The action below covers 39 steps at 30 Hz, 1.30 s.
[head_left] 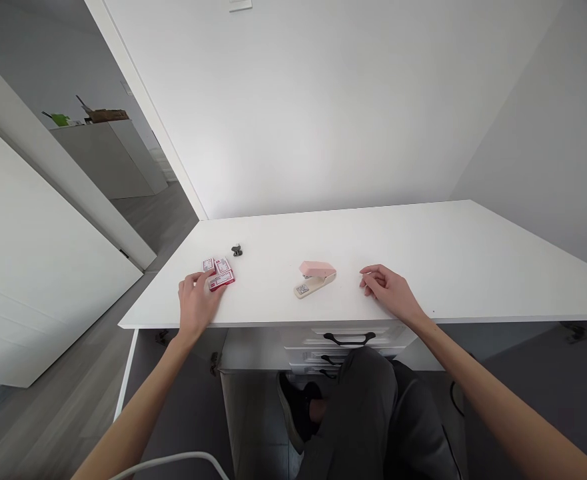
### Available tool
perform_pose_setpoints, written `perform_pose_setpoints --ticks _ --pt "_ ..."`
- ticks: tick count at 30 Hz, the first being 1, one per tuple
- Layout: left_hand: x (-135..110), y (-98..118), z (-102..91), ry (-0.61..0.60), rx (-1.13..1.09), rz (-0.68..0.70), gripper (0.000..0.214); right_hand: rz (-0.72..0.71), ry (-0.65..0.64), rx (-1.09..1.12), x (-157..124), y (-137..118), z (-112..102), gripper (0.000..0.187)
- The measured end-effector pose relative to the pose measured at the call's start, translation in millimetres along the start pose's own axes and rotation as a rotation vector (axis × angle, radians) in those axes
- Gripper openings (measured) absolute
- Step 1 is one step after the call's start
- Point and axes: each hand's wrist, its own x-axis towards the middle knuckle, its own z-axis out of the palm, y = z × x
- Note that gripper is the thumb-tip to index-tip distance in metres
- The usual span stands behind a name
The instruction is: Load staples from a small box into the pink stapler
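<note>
On the white desktop [273, 240], a stapler [318, 270] with a pink top and cream base lies at the middle, its jaw raised toward the left. Several small red-and-white boxes [222, 267] sit grouped at the left. My left hand [198, 303] is at their near side, thumb and index finger closed around the nearest box; its other fingers are curled and partly hidden. A small black clip-like object [236, 250] stands just behind the boxes. To the right of the stapler, my right hand [388, 290] rests on the desktop, holding nothing, its fingers loosely bent and apart.
Below the desktop's front edge are drawers with black handles [350, 339]. My legs [368, 413] are under the desk. A white cable [173, 459] curves at the bottom left. A white wall [323, 120] rises behind; a doorway opens at the left.
</note>
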Motion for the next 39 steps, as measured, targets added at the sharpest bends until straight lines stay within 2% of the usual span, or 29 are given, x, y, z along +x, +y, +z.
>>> perform_pose_setpoints --ticks 3,6,11,16,20,23,28,34,39 --pt "-10 25 7.6 0.008 -0.047 0.148 0.041 -0.004 0.0 -0.031 -1 0 0 0.027" --pt "-16 55 14.0 -0.128 -0.185 0.248 0.034 -0.008 -0.002 -0.039 -2 0 0 0.029" --pt "-17 103 23.2 -0.408 -0.368 0.314 0.03 -0.025 0.002 -0.047 -2 -2 0 0.029" --pt "-14 130 32.5 -0.549 -0.384 0.287 0.023 -0.028 0.014 -0.052 -2 -3 1 0.027" --pt "-15 132 33.2 -0.547 -0.327 0.238 0.026 -0.02 0.018 -0.051 -2 -2 1 0.025" --pt "-19 132 32.2 -0.497 -0.345 0.216 0.028 -0.019 0.021 -0.058 -2 -2 2 0.025" --pt "-23 145 42.1 -0.454 -0.277 0.26 0.043 -0.019 0.02 -0.075 -2 -3 3 0.024" --pt "-16 165 59.8 -0.392 -0.207 0.224 0.027 -0.039 0.035 -0.088 -2 0 2 0.021" --pt "-1 154 60.6 -0.389 -0.09 0.198 0.023 -0.042 0.039 -0.08 -1 2 3 0.019"
